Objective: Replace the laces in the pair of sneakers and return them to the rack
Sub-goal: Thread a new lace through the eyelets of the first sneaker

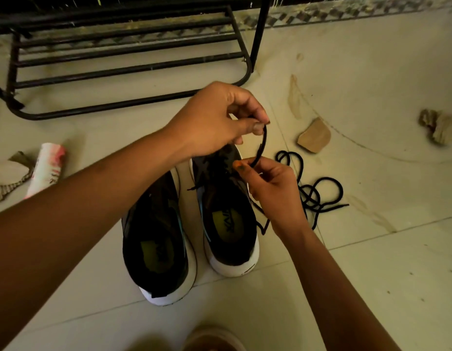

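Sneakers (154, 239) set side by side on floor, under fingers. Right hand (270, 191) closed round lace (262, 145), pinched at thumb and forefinger. Lace end gripped just above by left hand (214, 117) fingertips. Spare lace (313, 191) coiled right of fingers. Rack (123, 72) stood beyond fingers.

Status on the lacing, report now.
Left hand and right hand both pinching one lace above right sneaker. Left sneaker beside it, both off the rack. Spare lace loose on floor at right, clear of the hands.
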Motion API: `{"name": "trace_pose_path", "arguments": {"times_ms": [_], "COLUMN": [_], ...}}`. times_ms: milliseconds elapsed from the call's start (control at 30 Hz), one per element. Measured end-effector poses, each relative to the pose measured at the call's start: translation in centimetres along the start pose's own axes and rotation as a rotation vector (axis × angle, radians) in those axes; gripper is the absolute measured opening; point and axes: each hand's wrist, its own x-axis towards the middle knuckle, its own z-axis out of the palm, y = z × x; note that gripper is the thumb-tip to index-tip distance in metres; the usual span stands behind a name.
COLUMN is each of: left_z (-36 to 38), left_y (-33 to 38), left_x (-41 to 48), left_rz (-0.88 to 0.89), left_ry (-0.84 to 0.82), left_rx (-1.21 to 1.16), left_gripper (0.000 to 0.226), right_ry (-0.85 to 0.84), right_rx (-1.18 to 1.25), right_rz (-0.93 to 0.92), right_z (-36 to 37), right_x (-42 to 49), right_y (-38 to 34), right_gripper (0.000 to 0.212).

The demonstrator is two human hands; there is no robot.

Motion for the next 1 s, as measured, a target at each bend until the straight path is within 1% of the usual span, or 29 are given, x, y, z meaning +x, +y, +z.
{"name": "trace_pose_path", "arguments": {"times_ms": [133,233,367,433,467,533,600,633,700,767,800,833,933,1000], "left_z": [-1.3,-2.1,-1.9,-1.7,-1.7,-1.8,-1.9,-1.8,-1.5,-0.9,-0.5,-0.1,1.2,2.1], "left_y": [-0.4,-1.1,-2.1,-2.5,-2.7,-3.1,-3.6,-3.9,-4.4,-4.6,-4.8,-4.9,-5.5,-5.8], "left_x": [-0.1,-0.2,-0.5,-0.5,-0.5,-0.7,-1.1,-1.5,-2.2,-3.2,-3.7,-4.3,-5.8,-6.5], "left_rz": [-0.047,-0.085,-0.105,-0.106,-0.101,-0.092,-0.119,-0.135,-0.157,-0.188,-0.21,-0.227,-0.203,-0.143], "left_ry": [0.153,0.213,0.232,0.258,0.266,0.225,0.141,0.116,0.104,0.077,0.051,0.024,-0.016,0.033], "left_rx": [-0.143,-0.205,-0.231,-0.245,-0.222,-0.099,0.049,0.117,0.231,0.293,0.324,0.362,0.482,0.545], "left_gripper": [0.013,0.015,0.016,0.02,0.024,0.035,0.036,0.033,0.022,0.009,0.005,0.007,0.02,0.025], "right_ry": [0.164,0.306,0.371,0.393,0.4,0.393,0.348,0.327,0.282,0.221,0.195,0.174,0.129,0.106], "right_rx": [-0.135,-0.171,-0.321,-0.389,-0.392,-0.358,-0.31,-0.246,-0.015,0.192,0.258,0.3,0.309,0.265], "right_rz": [0.024,0.069,0.061,0.045,0.053,0.111,0.162,0.182,0.229,0.268,0.28,0.286,0.271,0.248], "right_z": [-1.6,-3.4,-5.1,-5.3,-5.2,-5.2,-5.1,-5.0,-4.6,-4.1,-3.9,-3.7,-3.2,-2.9], "right_x": [0.4,0.5,0.9,0.9,0.9,0.8,0.6,0.5,0.3,0.3,0.3,0.3,0.4,0.4], "right_y": [1.1,1.6,1.9,1.9,1.9,1.9,2.1,2.1,1.9,1.6,1.5,1.4,1.3,1.3], "right_gripper": [0.012,0.01,0.003,0.013,0.014,0.012,0.015,0.016,0.015,0.007,0.006,0.009,0.015,0.018]}}
